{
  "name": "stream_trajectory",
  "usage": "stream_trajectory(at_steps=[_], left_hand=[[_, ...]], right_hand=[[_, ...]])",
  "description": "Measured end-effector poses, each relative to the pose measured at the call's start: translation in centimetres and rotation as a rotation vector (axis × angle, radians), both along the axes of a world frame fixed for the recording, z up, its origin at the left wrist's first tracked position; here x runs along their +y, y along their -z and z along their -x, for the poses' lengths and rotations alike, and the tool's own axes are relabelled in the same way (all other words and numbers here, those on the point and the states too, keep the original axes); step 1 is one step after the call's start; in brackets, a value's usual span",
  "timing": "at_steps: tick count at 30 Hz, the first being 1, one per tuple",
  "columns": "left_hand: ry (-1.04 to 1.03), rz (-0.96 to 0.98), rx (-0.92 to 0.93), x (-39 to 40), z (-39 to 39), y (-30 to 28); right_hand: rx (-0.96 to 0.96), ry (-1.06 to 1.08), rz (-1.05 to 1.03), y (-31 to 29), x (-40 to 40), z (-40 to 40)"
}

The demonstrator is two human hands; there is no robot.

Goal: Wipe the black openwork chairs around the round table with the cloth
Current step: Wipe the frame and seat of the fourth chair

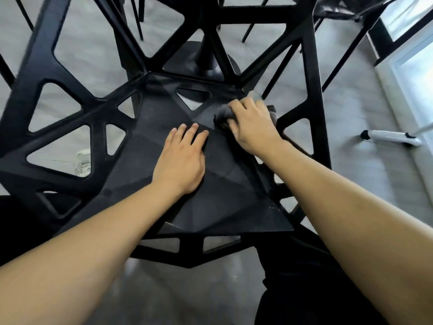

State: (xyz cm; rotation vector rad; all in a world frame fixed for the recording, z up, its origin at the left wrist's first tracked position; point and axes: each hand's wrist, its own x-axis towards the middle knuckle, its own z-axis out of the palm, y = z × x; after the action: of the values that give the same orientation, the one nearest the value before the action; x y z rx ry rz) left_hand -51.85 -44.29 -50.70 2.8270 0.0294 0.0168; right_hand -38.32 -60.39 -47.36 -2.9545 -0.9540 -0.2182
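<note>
A black openwork chair (70,109) fills the view, seen from above, with triangular cut-outs in its back and sides. Its flat seat (225,198) lies in the middle. My left hand (181,159) rests flat on the seat, fingers slightly apart, holding nothing. My right hand (251,126) presses a crumpled grey cloth (222,113) against the far right part of the seat, near the side frame. Most of the cloth is hidden under the hand.
The round table's black pedestal base (206,59) stands beyond the chair. Legs of other black chairs (332,10) show at the top. A white cylindrical object (391,137) lies on the grey floor at right. A shoe (83,163) shows through the left cut-out.
</note>
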Motion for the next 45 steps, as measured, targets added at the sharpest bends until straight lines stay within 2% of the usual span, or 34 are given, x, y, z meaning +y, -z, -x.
stream_trajectory(at_steps=[3,6,9,13,16,19,21,23,26,28,30,34,36,41,45], left_hand=[[0.001,0.008,0.004,0.0,-0.1,-0.1],[0.001,-0.013,-0.002,0.1,0.2,-0.3],[-0.038,-0.054,-0.015,-0.4,0.8,-1.3],[-0.031,-0.012,0.034,-1.6,3.1,-2.5],[0.024,0.009,0.068,-1.5,5.5,-2.3],[0.032,0.000,0.044,-1.2,6.4,-2.1],[0.014,-0.015,0.050,-1.5,6.2,-2.4],[-0.010,-0.021,0.081,-2.1,5.9,-2.7],[-0.050,-0.033,0.158,-3.0,5.2,-3.3],[-0.087,-0.072,0.174,-3.6,5.1,-3.5],[-0.111,-0.087,0.156,-4.5,4.9,-3.6],[0.056,-0.020,0.066,-6.6,3.0,-3.2],[0.129,-0.008,0.071,-7.3,1.8,-2.7],[0.126,-0.035,0.107,-7.5,1.3,-1.3],[0.139,-0.049,0.110,-7.6,1.4,-1.3]], right_hand=[[0.127,0.056,-0.086,-0.2,-1.3,6.0],[0.110,0.159,-0.081,-1.0,-2.5,12.3],[0.131,0.224,-0.161,-1.7,-4.6,17.7],[0.012,0.335,-0.192,-1.5,-8.5,18.2],[0.011,0.475,-0.305,-1.0,-7.4,18.3],[0.066,0.275,-0.344,-0.8,-4.6,20.7],[0.104,0.119,-0.281,-1.1,-4.3,20.9],[0.090,0.087,-0.137,-1.8,-5.3,19.0],[-0.109,0.308,0.025,-2.5,-9.2,15.7],[-0.187,0.376,0.050,-3.3,-11.4,15.4],[-0.169,0.281,0.012,-4.2,-12.8,15.9],[-0.260,0.289,-0.062,-7.1,-15.9,14.4],[-0.299,0.292,-0.008,-7.3,-17.3,13.4],[-0.377,0.233,0.213,-5.4,-17.0,12.0],[-0.482,0.166,0.278,-4.8,-16.9,10.9]])
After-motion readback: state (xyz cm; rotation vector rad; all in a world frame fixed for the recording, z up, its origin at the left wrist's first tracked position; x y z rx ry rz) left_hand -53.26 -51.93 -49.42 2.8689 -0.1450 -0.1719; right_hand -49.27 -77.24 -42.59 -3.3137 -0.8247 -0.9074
